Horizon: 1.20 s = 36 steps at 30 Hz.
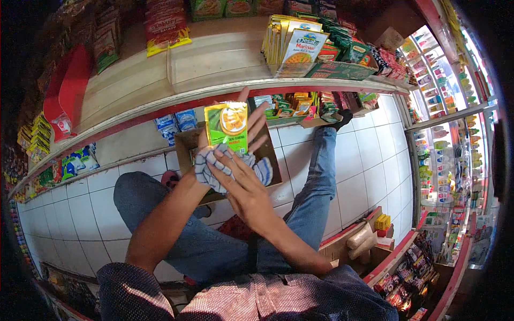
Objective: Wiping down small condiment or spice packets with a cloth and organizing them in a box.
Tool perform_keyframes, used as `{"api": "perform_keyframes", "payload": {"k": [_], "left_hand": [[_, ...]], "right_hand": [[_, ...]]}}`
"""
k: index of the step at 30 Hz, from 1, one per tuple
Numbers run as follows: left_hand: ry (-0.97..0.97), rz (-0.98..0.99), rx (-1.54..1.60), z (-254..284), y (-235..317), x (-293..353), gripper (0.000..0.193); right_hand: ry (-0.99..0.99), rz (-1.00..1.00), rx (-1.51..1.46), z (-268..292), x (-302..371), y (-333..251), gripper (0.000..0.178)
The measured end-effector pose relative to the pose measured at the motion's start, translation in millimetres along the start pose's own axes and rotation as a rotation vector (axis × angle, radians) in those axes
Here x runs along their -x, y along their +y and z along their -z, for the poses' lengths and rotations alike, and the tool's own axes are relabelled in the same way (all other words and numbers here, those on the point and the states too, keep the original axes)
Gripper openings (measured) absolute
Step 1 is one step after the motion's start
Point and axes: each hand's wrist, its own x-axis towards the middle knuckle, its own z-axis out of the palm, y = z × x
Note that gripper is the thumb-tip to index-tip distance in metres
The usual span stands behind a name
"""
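Observation:
A green and yellow seasoning sachet, with a picture of food in a bowl, lies across my left hand. The fingers of that hand reach out spread behind the sachet and support it from below. My right hand presses a white and blue checked cloth against the sachet's lower end, fingers bent over the fabric. Under both hands stands an open cardboard box between my legs; the hands mostly hide its contents.
In front runs a wooden shelf with a red edge, bearing a box of upright sachets. Below it are more sachet boxes and blue packets. Bottles line the racks at the right. A carton stands by my right side on white tiles.

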Motion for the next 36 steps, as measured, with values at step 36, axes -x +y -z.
{"api": "perform_keyframes", "payload": {"k": [36], "left_hand": [[0.212, -0.343, -0.437, 54, -1, 9, 0.041]], "right_hand": [[0.099, -0.350, -0.341, -7, 11, -5, 0.067]]}}
